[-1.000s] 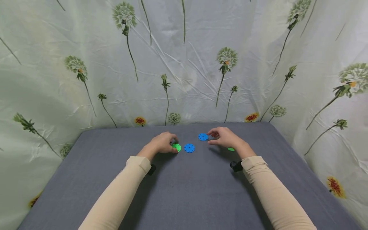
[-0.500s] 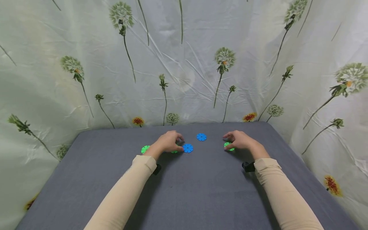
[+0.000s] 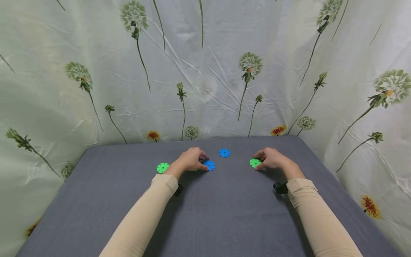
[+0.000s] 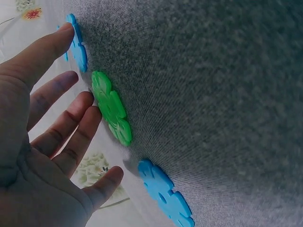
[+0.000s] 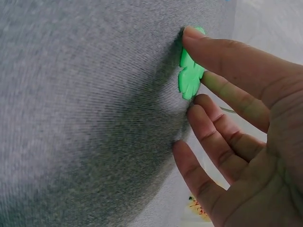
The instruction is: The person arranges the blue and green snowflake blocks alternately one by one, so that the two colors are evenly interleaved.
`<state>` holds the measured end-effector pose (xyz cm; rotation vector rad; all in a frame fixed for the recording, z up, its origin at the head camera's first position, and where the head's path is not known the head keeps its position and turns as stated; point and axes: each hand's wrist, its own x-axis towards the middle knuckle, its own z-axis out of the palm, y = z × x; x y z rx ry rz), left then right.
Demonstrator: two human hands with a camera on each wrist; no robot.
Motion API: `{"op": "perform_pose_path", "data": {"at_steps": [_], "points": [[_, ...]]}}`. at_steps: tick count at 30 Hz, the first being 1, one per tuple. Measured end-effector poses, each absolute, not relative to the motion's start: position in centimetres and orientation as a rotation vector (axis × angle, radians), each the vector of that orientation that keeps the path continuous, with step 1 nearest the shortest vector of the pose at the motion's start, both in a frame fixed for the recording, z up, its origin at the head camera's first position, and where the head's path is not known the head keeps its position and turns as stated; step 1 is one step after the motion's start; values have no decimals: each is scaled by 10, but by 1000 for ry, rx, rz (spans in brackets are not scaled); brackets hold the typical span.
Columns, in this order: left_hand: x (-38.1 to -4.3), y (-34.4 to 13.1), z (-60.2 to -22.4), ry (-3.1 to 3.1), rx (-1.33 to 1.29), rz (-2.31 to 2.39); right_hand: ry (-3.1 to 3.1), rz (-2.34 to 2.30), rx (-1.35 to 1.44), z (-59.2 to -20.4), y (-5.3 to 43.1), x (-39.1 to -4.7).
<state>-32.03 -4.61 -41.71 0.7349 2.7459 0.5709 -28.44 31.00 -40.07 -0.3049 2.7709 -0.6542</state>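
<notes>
My left hand (image 3: 192, 159) reaches over a blue interlocking disc (image 3: 209, 165) with notched edges. Its thumb tip overlaps that disc in the left wrist view, while the other fingers are spread. A green disc (image 4: 111, 109) lies beside those fingers, mostly hidden under the hand in the head view. Another blue disc (image 4: 163, 194) lies past the little finger. My right hand (image 3: 271, 159) has its thumb and index finger at opposite edges of a green disc (image 3: 255, 163), which lies flat on the cloth; the remaining fingers (image 5: 208, 127) reach down beside it.
One blue disc (image 3: 224, 153) lies farther back, between the hands. Left of the left wrist is a green disc (image 3: 162, 167). The grey cloth-covered table (image 3: 221, 214) ends at a flower-print curtain (image 3: 212, 78).
My right hand has left the back blue disc and moved right to the green disc. My left hand has shifted right from a green disc to the blue one, uncovering the leftmost green disc.
</notes>
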Motion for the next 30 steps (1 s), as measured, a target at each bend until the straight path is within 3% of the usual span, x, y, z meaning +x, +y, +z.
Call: {"op": "perform_pose_path", "data": {"at_steps": [30], "points": [[-319, -39, -421, 2779, 619, 546, 2821, -752, -311, -414, 317, -284]]}}
